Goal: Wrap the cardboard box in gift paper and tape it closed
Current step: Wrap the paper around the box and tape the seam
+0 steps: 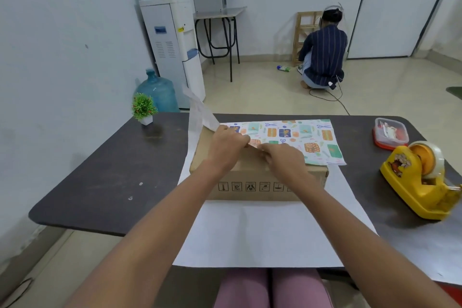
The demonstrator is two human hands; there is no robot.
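Here, on the dark grey table with rounded corners (105,172), lying roughly centred: a brown cardboard box with printed handling symbols (250,182), long axis running left to right, symbol side facing the near edge. Underneath, spread white side up, a sheet of gift paper (262,232), its near margin reaching the table's near edge and hanging just past it. Folded over the box's far half, printed side showing, the same paper's far flap, with its left corner standing up loose. On top of the box, meeting at the flap's near edge: left hand (225,145) and right hand (282,157), fingers curled and pinching that paper edge between them. Bare tabletop wide open to the left, with only a small green potted plant in a white pot (144,109) near the far left corner. Tighter on the right: a yellow tape dispenser (420,182) near the right edge, and farther back a clear plastic container with red base (390,134).
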